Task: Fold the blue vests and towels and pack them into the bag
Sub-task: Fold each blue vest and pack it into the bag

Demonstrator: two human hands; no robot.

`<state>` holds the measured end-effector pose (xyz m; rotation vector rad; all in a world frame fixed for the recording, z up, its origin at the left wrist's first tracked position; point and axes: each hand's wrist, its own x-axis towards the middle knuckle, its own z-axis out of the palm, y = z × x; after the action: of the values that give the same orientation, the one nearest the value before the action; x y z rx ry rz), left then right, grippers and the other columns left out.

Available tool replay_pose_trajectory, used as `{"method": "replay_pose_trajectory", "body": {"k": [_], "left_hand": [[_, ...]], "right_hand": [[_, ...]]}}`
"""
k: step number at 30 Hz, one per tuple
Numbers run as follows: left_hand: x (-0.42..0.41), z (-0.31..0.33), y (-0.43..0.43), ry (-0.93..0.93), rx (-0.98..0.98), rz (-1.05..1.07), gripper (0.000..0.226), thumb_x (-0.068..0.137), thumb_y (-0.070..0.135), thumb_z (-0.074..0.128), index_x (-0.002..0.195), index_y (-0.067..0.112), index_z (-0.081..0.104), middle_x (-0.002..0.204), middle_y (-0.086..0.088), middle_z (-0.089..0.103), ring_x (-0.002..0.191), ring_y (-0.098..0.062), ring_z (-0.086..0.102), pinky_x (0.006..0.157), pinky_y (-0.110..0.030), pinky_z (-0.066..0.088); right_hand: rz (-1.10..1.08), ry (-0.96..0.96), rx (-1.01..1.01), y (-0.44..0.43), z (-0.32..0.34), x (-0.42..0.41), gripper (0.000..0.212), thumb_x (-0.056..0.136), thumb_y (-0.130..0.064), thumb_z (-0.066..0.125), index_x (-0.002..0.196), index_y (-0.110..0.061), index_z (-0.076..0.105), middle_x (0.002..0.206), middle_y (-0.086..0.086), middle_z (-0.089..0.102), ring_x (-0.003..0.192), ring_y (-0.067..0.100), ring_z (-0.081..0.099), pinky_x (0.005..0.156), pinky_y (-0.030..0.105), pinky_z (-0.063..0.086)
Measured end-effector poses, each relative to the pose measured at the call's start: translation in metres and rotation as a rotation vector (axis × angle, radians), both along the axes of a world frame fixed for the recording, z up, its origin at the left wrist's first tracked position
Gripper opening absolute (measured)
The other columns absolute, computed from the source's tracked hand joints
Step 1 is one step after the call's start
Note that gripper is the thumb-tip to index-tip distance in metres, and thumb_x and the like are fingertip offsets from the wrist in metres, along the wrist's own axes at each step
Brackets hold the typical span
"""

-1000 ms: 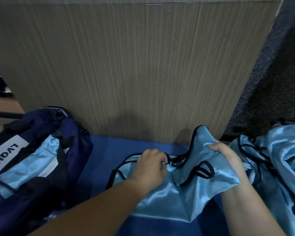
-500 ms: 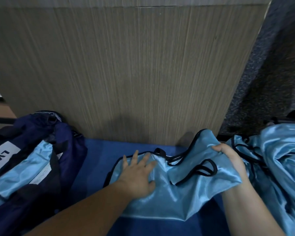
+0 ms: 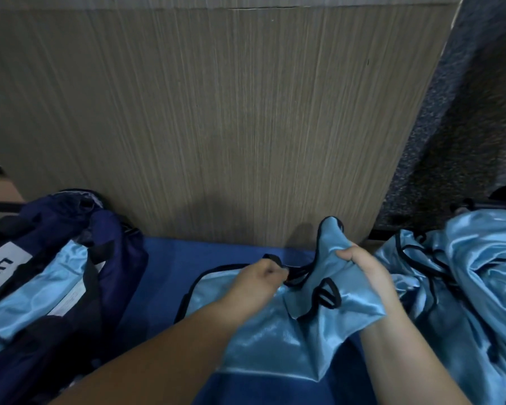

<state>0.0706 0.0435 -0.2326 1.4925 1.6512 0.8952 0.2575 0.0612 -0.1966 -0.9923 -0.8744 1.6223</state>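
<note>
The left hand (image 3: 260,283) is curled around the black trim of a light blue vest (image 3: 275,343), with its fingertips hidden underneath. The right hand (image 3: 362,273) clutches a raised, bunched part of the same vest, which lies on a blue cloth (image 3: 164,273). To the right, a heap of vests (image 3: 465,273) is too tangled to count and is cut off by the frame. On the left, one navy bag (image 3: 120,258) holds pale blue fabric (image 3: 41,293), and its white label (image 3: 0,258) is cut off. One wood-grain panel (image 3: 216,112) stands at the far side.

Glossy satin vest (image 3: 275,340); matt wood-grain panel (image 3: 216,112); matt cloth bag (image 3: 70,229).
</note>
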Motion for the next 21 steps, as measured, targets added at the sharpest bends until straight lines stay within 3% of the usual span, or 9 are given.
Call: {"method": "replay_pose_trajectory", "body": {"k": [2,5,7,9,12,15,16,18,21], "left_hand": [[0.011,0.014,-0.004,-0.48,-0.182,-0.015,0.04,0.096,0.053,0.047,0.093,0.016,0.063,0.086,-0.001,0.066,0.076,-0.016,0.063,0.072,-0.03,0.049],[0.013,0.027,-0.003,-0.744,-0.268,-0.06,0.056,0.086,0.067,0.046,0.104,0.017,0.066,0.089,-0.002,0.073,0.077,-0.016,0.07,0.067,-0.027,0.054],[0.01,0.03,-0.001,-0.699,-0.251,-0.02,0.047,0.083,0.062,0.058,0.097,0.018,0.067,0.083,0.0,0.072,0.072,-0.015,0.069,0.062,-0.026,0.052],[0.004,0.03,0.001,-0.581,-0.231,0.096,0.025,0.084,0.04,0.068,0.083,0.016,0.062,0.067,-0.001,0.064,0.061,-0.016,0.062,0.057,-0.025,0.045],[-0.009,0.026,0.003,-0.579,-0.165,0.32,0.02,0.087,0.014,0.057,0.068,0.009,0.059,0.06,-0.009,0.059,0.058,-0.023,0.058,0.06,-0.029,0.046],[-0.028,0.029,-0.008,-0.68,-0.135,0.392,0.018,0.094,0.009,0.051,0.079,0.005,0.059,0.056,-0.012,0.061,0.046,-0.018,0.062,0.045,-0.021,0.048],[-0.036,0.03,-0.011,-0.712,-0.13,0.394,0.016,0.095,0.008,0.05,0.083,0.004,0.06,0.059,-0.014,0.064,0.047,-0.019,0.064,0.044,-0.022,0.049],[-0.054,0.03,-0.014,-0.696,-0.13,0.409,0.015,0.093,0.007,0.05,0.089,0.001,0.063,0.072,-0.019,0.068,0.061,-0.027,0.067,0.057,-0.031,0.054],[-0.08,0.027,-0.02,-0.63,-0.171,0.463,0.021,0.096,0.009,0.049,0.083,0.0,0.063,0.071,-0.017,0.067,0.067,-0.03,0.063,0.062,-0.033,0.052]], "right_hand": [[0.026,-0.092,0.085,-0.002,-0.003,-0.017,0.022,0.083,-0.008,0.058,0.104,-0.008,0.066,0.082,0.014,0.063,0.076,0.025,0.06,0.073,0.036,0.048],[0.138,-0.087,0.144,-0.012,-0.013,-0.042,0.03,0.084,0.001,0.054,0.11,-0.006,0.066,0.079,0.014,0.07,0.066,0.02,0.066,0.058,0.026,0.054],[0.26,-0.071,0.18,-0.025,-0.018,-0.057,0.037,0.087,0.01,0.045,0.111,-0.008,0.066,0.09,0.017,0.071,0.076,0.021,0.069,0.065,0.026,0.056],[0.387,-0.137,0.274,-0.031,-0.024,-0.068,0.043,0.084,0.007,0.05,0.12,-0.013,0.062,0.103,0.021,0.07,0.09,0.025,0.067,0.08,0.032,0.053],[0.555,-0.257,0.301,-0.032,-0.033,-0.076,0.068,0.072,-0.008,0.062,0.133,-0.036,0.047,0.083,0.013,0.062,0.077,0.021,0.058,0.074,0.032,0.047],[0.548,-0.31,0.312,-0.034,-0.037,-0.077,0.081,0.076,-0.01,0.066,0.141,-0.038,0.025,0.073,0.001,0.063,0.068,0.012,0.059,0.066,0.021,0.047],[0.494,-0.346,0.339,-0.034,-0.037,-0.076,0.075,0.08,-0.008,0.066,0.139,-0.037,0.03,0.073,-0.002,0.064,0.066,0.01,0.06,0.064,0.019,0.046],[0.326,-0.501,0.42,-0.027,-0.042,-0.073,0.058,0.087,-0.001,0.062,0.132,-0.035,0.047,0.071,-0.006,0.064,0.065,0.006,0.058,0.06,0.015,0.043],[0.168,-0.76,0.589,-0.019,-0.052,-0.066,0.049,0.086,-0.005,0.06,0.108,-0.048,0.057,0.074,-0.013,0.06,0.07,0.002,0.055,0.069,0.014,0.043]]}}
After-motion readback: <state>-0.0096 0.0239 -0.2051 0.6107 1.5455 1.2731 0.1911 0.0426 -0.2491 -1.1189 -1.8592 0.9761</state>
